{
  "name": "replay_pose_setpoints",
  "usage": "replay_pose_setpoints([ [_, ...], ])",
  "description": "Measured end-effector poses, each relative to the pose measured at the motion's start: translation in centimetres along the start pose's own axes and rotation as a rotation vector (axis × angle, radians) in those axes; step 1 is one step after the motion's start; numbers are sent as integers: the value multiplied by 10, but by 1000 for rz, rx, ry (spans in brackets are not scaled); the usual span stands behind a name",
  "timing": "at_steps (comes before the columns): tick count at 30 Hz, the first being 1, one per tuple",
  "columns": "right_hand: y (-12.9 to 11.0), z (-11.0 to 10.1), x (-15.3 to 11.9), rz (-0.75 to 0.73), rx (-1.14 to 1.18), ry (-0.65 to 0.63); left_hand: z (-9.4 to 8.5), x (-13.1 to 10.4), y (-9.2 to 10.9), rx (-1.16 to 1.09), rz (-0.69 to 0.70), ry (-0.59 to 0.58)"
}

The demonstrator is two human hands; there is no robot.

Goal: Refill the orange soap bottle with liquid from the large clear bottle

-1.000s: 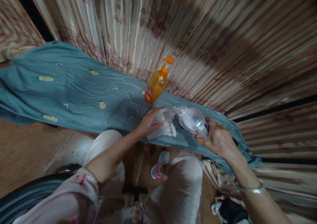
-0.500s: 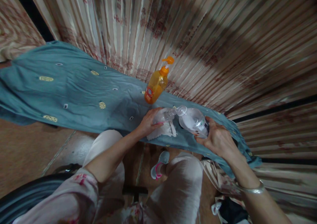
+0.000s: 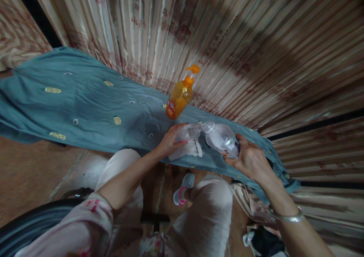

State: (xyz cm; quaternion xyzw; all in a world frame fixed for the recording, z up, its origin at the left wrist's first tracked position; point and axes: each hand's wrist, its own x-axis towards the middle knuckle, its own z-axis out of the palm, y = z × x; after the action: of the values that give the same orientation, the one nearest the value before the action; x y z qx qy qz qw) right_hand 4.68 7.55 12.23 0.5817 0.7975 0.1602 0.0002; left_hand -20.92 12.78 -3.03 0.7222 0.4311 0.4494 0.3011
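My left hand [image 3: 170,140] is closed around a small clear plastic bottle [image 3: 188,132], its neck pointing right. In my right hand [image 3: 247,156] is a larger clear bottle [image 3: 222,137], tilted so its mouth faces left. The two mouths meet or nearly meet; I cannot tell whether liquid passes between them. Under the small bottle lies a white cloth or tissue [image 3: 186,151]. Behind both hands an orange pump bottle [image 3: 179,99] stands upright, part filled with amber liquid.
A teal cloth with pineapple prints covers the narrow table [image 3: 93,109]. Patterned curtains [image 3: 182,33] hang right behind it. My knees [image 3: 213,200] are close to its front edge. A dark bundle [image 3: 267,242] lies on the floor at lower right.
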Motion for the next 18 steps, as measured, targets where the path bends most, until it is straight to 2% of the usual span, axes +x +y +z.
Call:
replay_pose_setpoints([
  [12, 0, -1, 0, 3, -1, -25, 1, 0, 1, -14, 36, 10],
  [18, 0, 0, 0, 3, 6, -10, 0, 0, 1, 9, 7, 0],
])
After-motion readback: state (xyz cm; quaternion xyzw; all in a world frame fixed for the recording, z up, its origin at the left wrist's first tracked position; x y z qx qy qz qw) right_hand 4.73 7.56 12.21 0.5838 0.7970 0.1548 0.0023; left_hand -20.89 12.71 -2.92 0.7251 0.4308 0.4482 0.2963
